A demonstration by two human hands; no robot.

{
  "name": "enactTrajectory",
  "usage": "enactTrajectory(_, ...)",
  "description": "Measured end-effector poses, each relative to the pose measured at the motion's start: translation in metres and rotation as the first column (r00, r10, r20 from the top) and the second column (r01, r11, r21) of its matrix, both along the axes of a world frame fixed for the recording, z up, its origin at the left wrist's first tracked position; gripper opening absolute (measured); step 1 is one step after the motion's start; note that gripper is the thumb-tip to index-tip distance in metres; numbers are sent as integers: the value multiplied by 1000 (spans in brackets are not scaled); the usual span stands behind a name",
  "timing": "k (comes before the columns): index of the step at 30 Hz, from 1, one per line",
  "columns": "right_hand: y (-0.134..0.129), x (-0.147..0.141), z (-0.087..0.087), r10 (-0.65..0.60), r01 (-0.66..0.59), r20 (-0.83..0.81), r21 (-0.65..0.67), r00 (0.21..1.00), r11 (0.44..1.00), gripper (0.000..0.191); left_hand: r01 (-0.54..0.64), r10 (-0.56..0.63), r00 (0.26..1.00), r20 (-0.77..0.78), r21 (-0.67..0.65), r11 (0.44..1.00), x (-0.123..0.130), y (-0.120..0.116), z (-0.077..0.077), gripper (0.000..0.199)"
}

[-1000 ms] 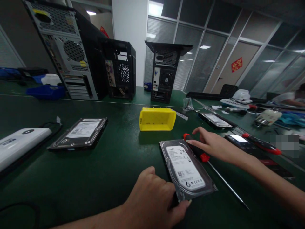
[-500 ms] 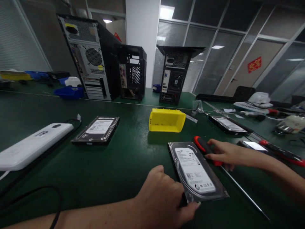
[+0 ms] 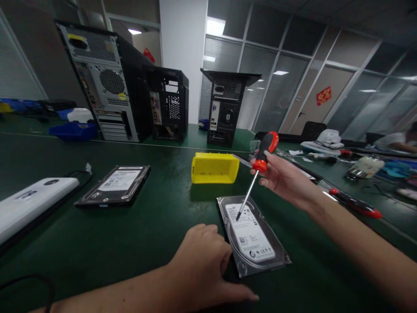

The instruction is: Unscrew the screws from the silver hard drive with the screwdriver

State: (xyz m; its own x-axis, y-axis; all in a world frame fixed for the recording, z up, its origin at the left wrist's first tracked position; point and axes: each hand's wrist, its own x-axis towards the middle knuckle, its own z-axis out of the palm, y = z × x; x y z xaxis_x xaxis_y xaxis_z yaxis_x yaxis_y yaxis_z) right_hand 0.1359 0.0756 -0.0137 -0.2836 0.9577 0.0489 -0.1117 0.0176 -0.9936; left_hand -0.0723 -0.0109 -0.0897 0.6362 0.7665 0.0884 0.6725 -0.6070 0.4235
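Observation:
A hard drive (image 3: 260, 232) in a clear bag lies label up on the green table. My right hand (image 3: 276, 176) grips a red and black screwdriver (image 3: 269, 145) above it, the shaft slanting down left with its tip over the label. At the drive's left edge is my left hand (image 3: 208, 261), its thumb stretched out along the near side and its other fingers curled; nothing shows in it. Behind the drive a yellow bin (image 3: 215, 169) lies with its opening facing me. Another hard drive (image 3: 115, 184) rests on the left.
Computer cases (image 3: 130, 87) (image 3: 169, 104) (image 3: 225, 106) stand at the back. A white power strip (image 3: 35, 204) and black cable are at left. Another red and black screwdriver (image 3: 355, 203) lies right. Far right, a person (image 3: 397, 141) is partly visible.
My right hand has lifted the screwdriver from the table beside the drive and turned it tip down over the label. My left thumb has come off the drive's near corner. The view has shifted right.

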Motion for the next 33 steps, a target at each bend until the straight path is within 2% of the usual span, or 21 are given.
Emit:
enactTrajectory(3, -5, -20, 6, 56, -49, -51, 130, 997, 990, 31, 44, -44, 999, 0, -26, 999, -9, 16, 3, 61)
enactTrajectory(6, -7, -30, 3, 47, -37, -33, 260, 998, 965, 34, 169, -170, 985, 39, 28, 985, -22, 35, 5, 58)
enactTrajectory(10, -11, -36, -5, -16, 13, 4, 405, 1000, 914, 38, 106, -112, 989, 97, 65, 992, -30, 49, 3, 47)
enactTrajectory(13, -15, -38, -8, 13, -28, 36, 477, 999, 878, 36, 94, -101, 986, 130, 59, 994, -30, 50, 1, 36)
enactTrajectory(19, -17, -41, -14, 97, -140, 116, 456, 988, 879, 33, 142, -136, 974, 179, -20, 990, -31, 51, 1, 25)
enactTrajectory(29, -21, -44, -11, 42, -83, 96, 476, 995, 876, 25, 137, -115, 969, 217, -89, 987, -33, 54, 3, 24)
enactTrajectory(33, -24, -46, -13, 59, -113, 125, 479, 990, 871, 22, 125, -94, 967, 235, -121, 985, -33, 55, 2, 26)
